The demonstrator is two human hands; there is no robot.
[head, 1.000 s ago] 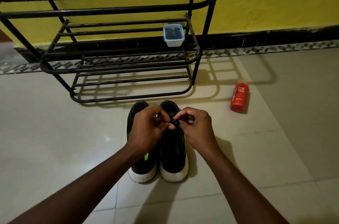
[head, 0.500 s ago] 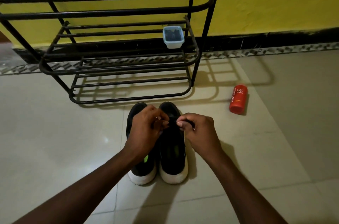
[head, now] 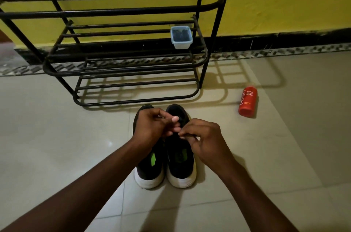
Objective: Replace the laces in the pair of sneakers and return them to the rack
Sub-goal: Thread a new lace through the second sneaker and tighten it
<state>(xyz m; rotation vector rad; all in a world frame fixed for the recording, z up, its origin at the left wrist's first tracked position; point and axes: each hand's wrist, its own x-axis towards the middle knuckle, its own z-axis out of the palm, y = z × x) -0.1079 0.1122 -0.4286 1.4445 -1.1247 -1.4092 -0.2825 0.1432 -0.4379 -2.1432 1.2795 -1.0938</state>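
Two black sneakers with white soles stand side by side on the floor, heels toward me: the left sneaker (head: 150, 171) and the right sneaker (head: 180, 167). Both hands work over the lace area of the right sneaker. My left hand (head: 152, 127) has its fingers curled, fingertips meeting over the dark lace. My right hand (head: 205, 136) pinches a thin dark lace (head: 187, 135) between thumb and fingers. The lace itself is mostly hidden by the hands. The black metal rack (head: 121, 72) stands just beyond the sneakers.
A small pale blue container (head: 181, 37) with dark contents sits on the rack's middle shelf at the right. An orange bottle (head: 247, 101) lies on the tiled floor to the right. A yellow wall runs behind the rack.
My right hand has drawn back toward me and a little right, pulling on the lace. My left hand's fingers have opened slightly over the right sneaker. The view has shifted a little.
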